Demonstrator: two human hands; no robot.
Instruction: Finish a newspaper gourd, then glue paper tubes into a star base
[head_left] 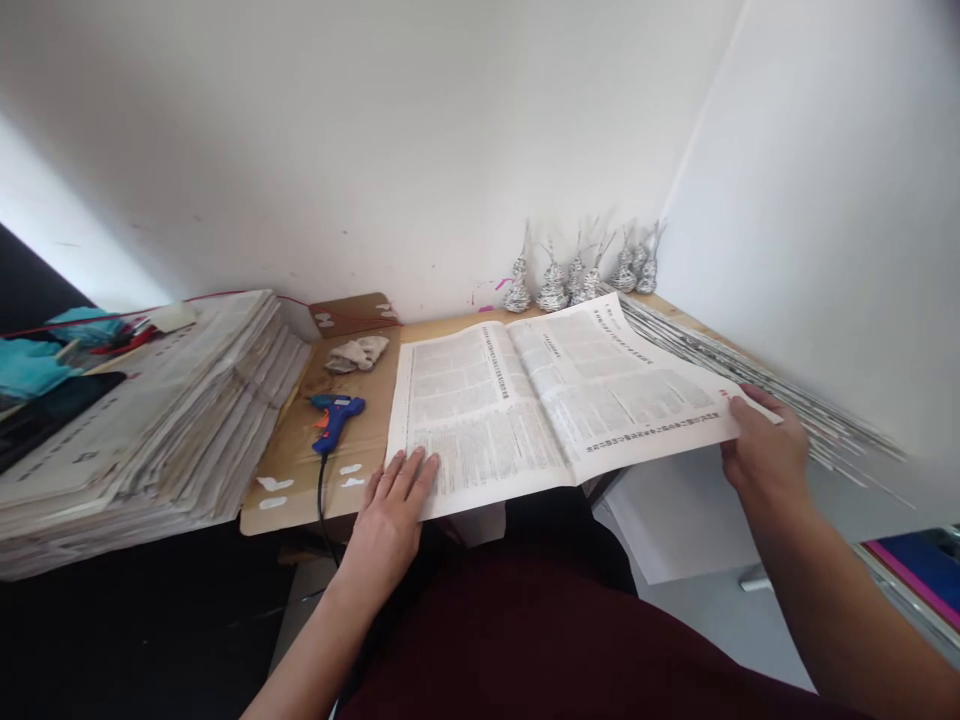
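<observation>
An open newspaper is spread between the glue gun at left and the thin paper rods at right. Its near left corner is covered by the flat left hand; its right edge is pinched in the right hand. It is judged light, limp and easily torn, best held by opposite edges.

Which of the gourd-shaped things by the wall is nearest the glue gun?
The leftmost gourd-shaped thing, beside the pink wall marks; the others all stand farther right.
</observation>
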